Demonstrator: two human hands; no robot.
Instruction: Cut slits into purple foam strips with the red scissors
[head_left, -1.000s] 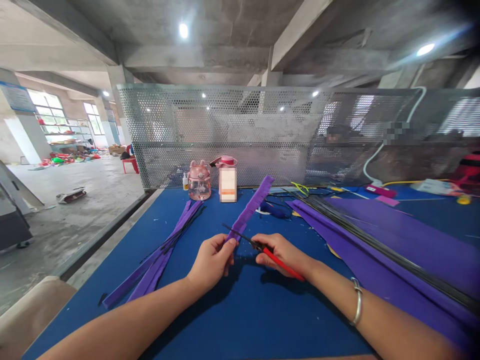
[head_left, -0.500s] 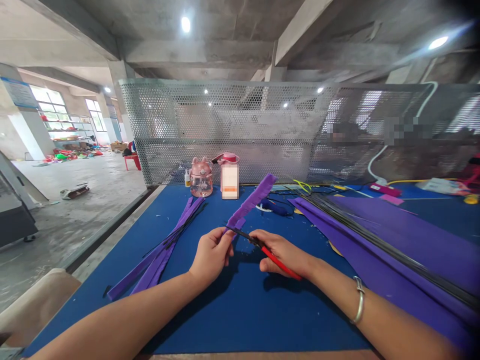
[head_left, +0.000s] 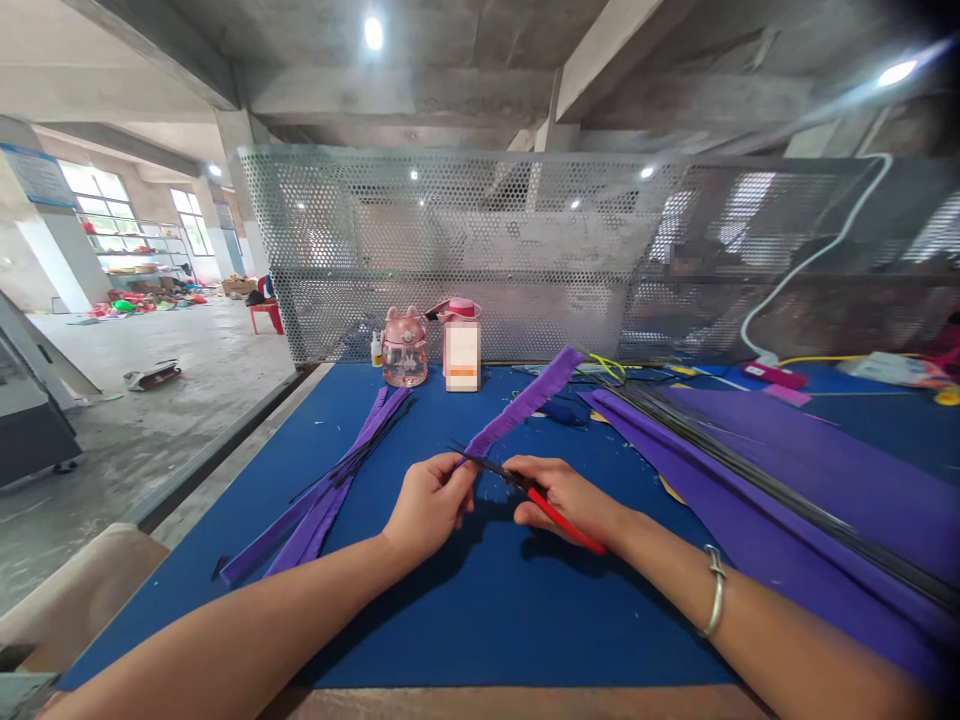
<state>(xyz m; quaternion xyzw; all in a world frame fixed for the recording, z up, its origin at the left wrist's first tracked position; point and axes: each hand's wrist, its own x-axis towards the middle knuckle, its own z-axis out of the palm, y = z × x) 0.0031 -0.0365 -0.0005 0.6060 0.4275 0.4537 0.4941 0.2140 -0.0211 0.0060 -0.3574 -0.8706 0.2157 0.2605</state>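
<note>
Between the thumb and fingers of my left hand (head_left: 431, 505) is the near end of a purple fabric strip (head_left: 525, 402), which slants up and away to the right. My right hand (head_left: 566, 500) grips red-handled scissors (head_left: 555, 515). Their dark blades lie across the strip close to my left fingertips; I cannot tell whether they are fully closed. Left of my hands, several purple strips (head_left: 307, 520) lie on the blue table (head_left: 480, 610), crossed by thin black strands (head_left: 371, 445).
A large purple sheet (head_left: 840, 470) with a long black bundle (head_left: 757, 475) covers the right side. Along the back stand a pink clear bottle (head_left: 405, 350), a pink-lidded bottle (head_left: 463, 345) and a perforated metal screen (head_left: 480, 240). A power strip (head_left: 776, 374) lies at the back right.
The strip's far end has swung right and lower, and the second flap near my left fingers no longer shows. Both hands stay nearly in place; the view has shifted slightly.
</note>
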